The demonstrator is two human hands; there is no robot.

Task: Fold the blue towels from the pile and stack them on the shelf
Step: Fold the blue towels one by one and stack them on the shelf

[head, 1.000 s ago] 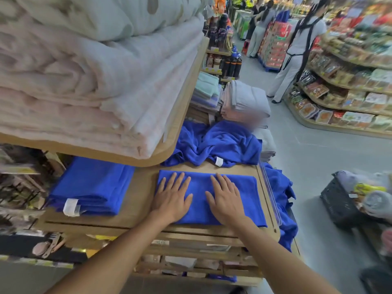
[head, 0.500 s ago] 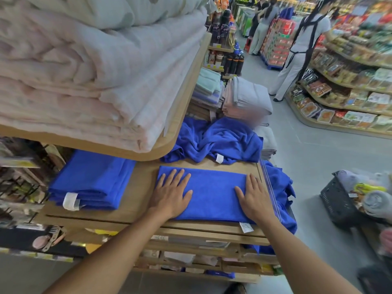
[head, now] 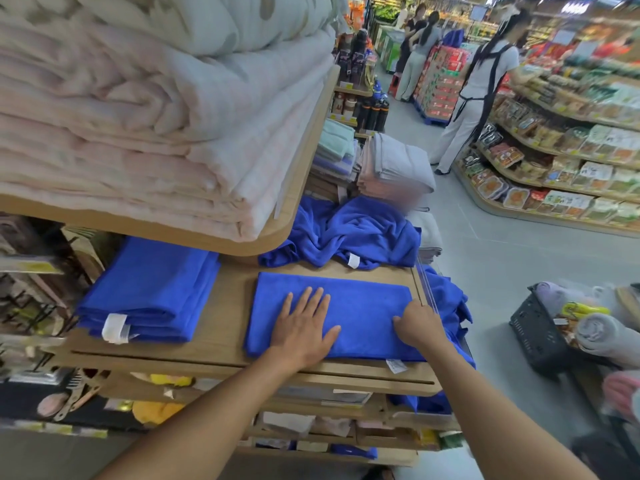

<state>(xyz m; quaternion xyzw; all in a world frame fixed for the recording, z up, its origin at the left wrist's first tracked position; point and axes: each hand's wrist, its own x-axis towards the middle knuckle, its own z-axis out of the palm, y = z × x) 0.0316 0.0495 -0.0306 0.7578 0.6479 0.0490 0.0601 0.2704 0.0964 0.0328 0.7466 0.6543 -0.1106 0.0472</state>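
A blue towel [head: 353, 306] lies flat and partly folded on the wooden shelf [head: 228, 327]. My left hand [head: 304, 323] presses flat on its middle with fingers spread. At the towel's right edge, my right hand [head: 419, 323] has curled fingers that grip the cloth where it hangs over the shelf side. A stack of folded blue towels [head: 149, 289] sits at the left of the shelf. Behind, a crumpled pile of blue towels [head: 349, 233] lies at the back of the shelf.
An upper shelf [head: 294, 188] loaded with pink and white blankets overhangs the left. Grey folded towels [head: 394, 168] stand behind the pile. A dark basket [head: 540, 334] with rolled cloths sits on the right. People stand in the aisle by the food shelves.
My right hand slid from the towel's middle to its right edge and curled its fingers on the cloth. My left hand shifted slightly right and stays flat.
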